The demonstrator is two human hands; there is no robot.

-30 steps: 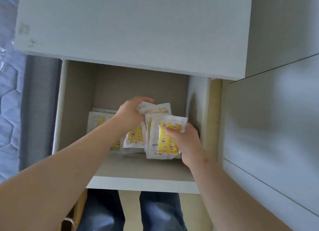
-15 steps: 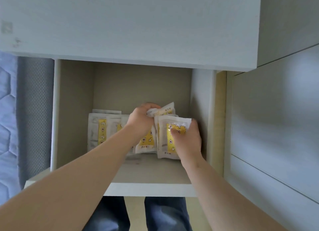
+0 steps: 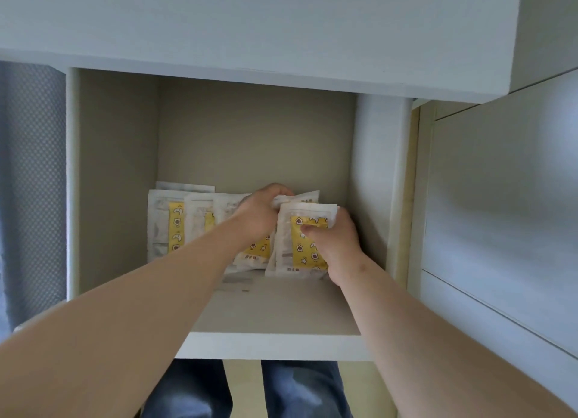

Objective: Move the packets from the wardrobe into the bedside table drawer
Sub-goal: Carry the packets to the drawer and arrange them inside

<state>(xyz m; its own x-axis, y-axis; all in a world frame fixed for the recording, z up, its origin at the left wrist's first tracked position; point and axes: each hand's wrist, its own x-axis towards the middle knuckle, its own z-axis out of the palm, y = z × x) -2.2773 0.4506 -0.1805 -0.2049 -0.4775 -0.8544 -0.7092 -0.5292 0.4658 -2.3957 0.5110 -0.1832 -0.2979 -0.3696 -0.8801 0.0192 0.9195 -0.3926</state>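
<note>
Packets [image 3: 170,223] stand on edge along the far side of what looks like the bedside table drawer [image 3: 275,345]. The right grip [image 3: 333,242] is closed round 1 front packet [image 3: 300,252], thumb on its yellow face, steadying it upright. The left grip [image 3: 261,217] pinches the tops of the rear packets [image 3: 301,197], likely squaring them into 1 tidy row.

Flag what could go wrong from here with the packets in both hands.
1. The right hand pinches the front packet near its top with the thumb. The slick pouch might slip free and fall flat.
2. The left hand grips the middle packets right beside the leaning row. Its forearm could nudge that row over inside the drawer.
</note>
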